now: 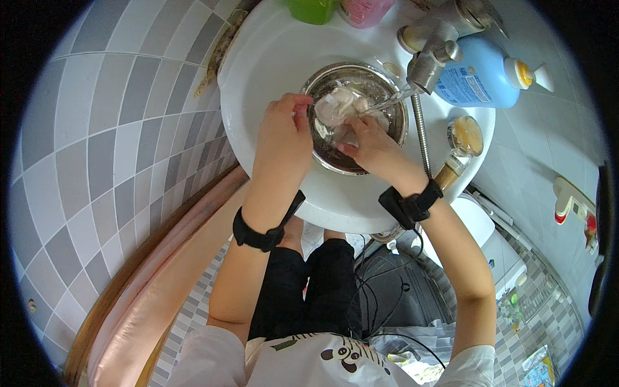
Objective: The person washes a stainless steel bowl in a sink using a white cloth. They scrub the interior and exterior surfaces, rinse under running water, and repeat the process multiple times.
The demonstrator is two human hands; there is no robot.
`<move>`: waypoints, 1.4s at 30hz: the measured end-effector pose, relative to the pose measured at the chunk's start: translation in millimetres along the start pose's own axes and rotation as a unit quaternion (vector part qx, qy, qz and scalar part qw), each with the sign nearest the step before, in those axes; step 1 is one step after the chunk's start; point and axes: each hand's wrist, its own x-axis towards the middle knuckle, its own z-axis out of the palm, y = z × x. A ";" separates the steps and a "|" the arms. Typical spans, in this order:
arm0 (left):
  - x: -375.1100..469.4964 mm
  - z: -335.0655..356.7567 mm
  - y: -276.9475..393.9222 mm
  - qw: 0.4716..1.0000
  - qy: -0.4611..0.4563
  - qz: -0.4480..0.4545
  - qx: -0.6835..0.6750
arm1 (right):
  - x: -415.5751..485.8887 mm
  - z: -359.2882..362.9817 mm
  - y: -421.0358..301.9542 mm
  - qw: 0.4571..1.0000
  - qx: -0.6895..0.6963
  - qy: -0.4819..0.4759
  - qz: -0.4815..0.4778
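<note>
A round stainless steel bowl (404, 128) sits in the white washbasin (271, 63) with water in it. Inside lies a pale, soft, wet mass (333, 106), perhaps cloth; its exact kind is unclear. My left hand (285, 128) is at the bowl's left side, with its fingers curled over the rim. My right hand (375, 147) reaches into the bowl from the lower right, and a pale part of the mass shows between its thumb and fingers. From the metal faucet (428, 72), a stream of water (391, 100) runs into the bowl beside my right fingers.
A blue pump bottle (476, 72) lies right of the faucet. Green (313, 8) and pink (365, 10) bottles stand at the basin's back. A metal hose (420, 135) and a glass jar (466, 135) are at the right. Black cables (372, 290) hang below, near a dark tub (406, 285).
</note>
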 end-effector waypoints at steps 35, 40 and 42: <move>-12.7 17.7 -26.0 0.996 -0.037 -0.083 0.013 | 9.6 -3.5 -35.5 0.978 0.166 -0.110 0.065; -11.8 20.9 -13.8 0.996 -0.028 -0.063 0.058 | -20.0 -20.8 -24.7 0.968 -0.226 -0.059 0.088; -10.0 19.4 -12.7 0.995 -0.041 -0.058 0.064 | -21.9 -27.7 -20.8 0.969 -0.201 0.020 0.144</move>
